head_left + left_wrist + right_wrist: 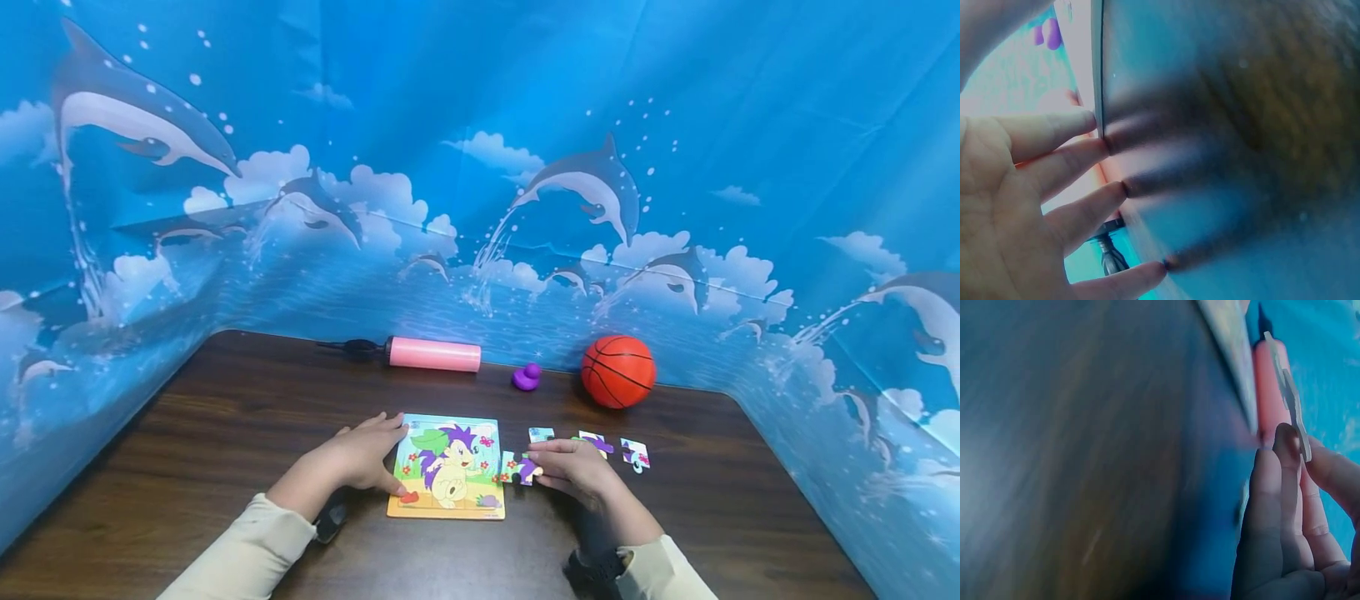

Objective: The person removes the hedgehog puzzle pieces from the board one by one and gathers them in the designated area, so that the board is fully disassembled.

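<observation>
A jigsaw board (489, 492) with a purple-haired hedgehog picture lies flat on the dark table. At its left side, my left hand (363, 457) has its fingers spread, with fingertips and thumb on the edge; the left wrist view shows these straight fingers (1072, 159) beside the board's thin side (1098, 75). Just off the right edge, my right hand (576, 468) pinches a purple-and-green puzzle piece (521, 469) between thumb and fingertips. Seen edge-on in the right wrist view, that piece (1292, 400) is tilted above the table.
Loose puzzle pieces lie right of the board, among them a pale blue one (540, 434) and one with a red flower (636, 455). Farther back are a pink hand pump (435, 355), a purple rubber duck (527, 378) and an orange basketball (618, 372), before a dolphin-print curtain (420, 100).
</observation>
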Available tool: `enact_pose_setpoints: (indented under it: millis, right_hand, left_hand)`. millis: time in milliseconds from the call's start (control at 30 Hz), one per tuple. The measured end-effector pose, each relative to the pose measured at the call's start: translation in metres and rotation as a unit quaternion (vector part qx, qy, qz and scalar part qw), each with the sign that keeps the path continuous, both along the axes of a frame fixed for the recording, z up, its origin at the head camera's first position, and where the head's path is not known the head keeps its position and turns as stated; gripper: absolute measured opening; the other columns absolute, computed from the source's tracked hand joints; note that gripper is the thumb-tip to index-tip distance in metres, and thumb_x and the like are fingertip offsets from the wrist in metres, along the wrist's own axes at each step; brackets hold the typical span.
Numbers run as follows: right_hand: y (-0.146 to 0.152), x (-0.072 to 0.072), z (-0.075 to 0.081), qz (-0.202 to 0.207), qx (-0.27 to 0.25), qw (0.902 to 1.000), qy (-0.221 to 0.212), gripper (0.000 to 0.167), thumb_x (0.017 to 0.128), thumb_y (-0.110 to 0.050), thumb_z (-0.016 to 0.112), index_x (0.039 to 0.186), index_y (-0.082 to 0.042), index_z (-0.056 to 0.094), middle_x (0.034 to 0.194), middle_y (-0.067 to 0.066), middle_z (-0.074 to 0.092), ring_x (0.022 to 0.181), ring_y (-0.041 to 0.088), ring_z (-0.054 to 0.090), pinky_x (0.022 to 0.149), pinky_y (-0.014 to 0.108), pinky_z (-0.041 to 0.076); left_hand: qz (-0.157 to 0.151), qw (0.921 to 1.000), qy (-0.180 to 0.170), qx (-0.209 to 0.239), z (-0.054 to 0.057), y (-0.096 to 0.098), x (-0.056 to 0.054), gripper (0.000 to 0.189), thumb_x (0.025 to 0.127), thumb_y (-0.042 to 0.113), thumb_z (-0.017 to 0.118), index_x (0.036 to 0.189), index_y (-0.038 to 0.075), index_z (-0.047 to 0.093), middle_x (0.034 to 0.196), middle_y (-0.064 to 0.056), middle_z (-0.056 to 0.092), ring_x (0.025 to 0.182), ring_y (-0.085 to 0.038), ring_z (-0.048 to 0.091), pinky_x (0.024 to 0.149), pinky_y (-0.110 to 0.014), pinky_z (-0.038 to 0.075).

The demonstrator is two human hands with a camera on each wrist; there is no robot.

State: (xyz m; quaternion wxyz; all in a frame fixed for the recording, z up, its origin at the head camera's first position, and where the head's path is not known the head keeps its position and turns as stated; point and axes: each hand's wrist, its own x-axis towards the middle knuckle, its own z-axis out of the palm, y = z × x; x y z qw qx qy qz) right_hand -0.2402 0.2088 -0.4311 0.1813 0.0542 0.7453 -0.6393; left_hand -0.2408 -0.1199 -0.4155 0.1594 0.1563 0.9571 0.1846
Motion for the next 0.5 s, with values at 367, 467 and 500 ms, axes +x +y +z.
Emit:
enact_pose_setpoints:
  millis: [367, 467, 500]
  right_hand:
    - [0.032, 0.012, -0.005, -0.029, 0.08, 0.9962, 0.021, 0.029, 0.09, -0.01, 0.073, 0.115, 0.006, 0.07, 0.1, 0.011, 0.074, 0.083, 0.016, 0.067, 0.078, 0.036, 0.06]
    - [0.032, 0.012, -0.004, -0.042, 0.124, 0.9909, 0.031, 0.026, 0.088, -0.009, 0.075, 0.111, 0.004, 0.072, 0.097, 0.011, 0.074, 0.083, 0.018, 0.068, 0.076, 0.037, 0.06]
    - [0.031, 0.012, -0.004, -0.044, 0.14, 0.9885, 0.036, 0.025, 0.088, -0.009, 0.075, 0.109, 0.003, 0.073, 0.096, 0.011, 0.074, 0.082, 0.018, 0.069, 0.075, 0.037, 0.06]
  left_hand:
    - [0.0, 1.0, -0.001, -0.008, 0.002, 0.001, 0.001, 0.091, 0.073, 0.039, 0.088, 0.145, 0.001, 0.048, 0.157, -0.019, 0.035, 0.146, -0.042, 0.023, 0.108, -0.073, 0.021]
    - [0.001, 1.0, -0.004, -0.007, 0.003, 0.001, 0.0, 0.091, 0.073, 0.039, 0.088, 0.145, 0.001, 0.048, 0.157, -0.019, 0.034, 0.146, -0.042, 0.023, 0.109, -0.072, 0.02]
    - [0.002, 1.0, -0.004, -0.007, 0.003, 0.001, 0.001, 0.091, 0.073, 0.039, 0.088, 0.145, 0.001, 0.048, 0.157, -0.019, 0.034, 0.146, -0.041, 0.023, 0.109, -0.072, 0.02]
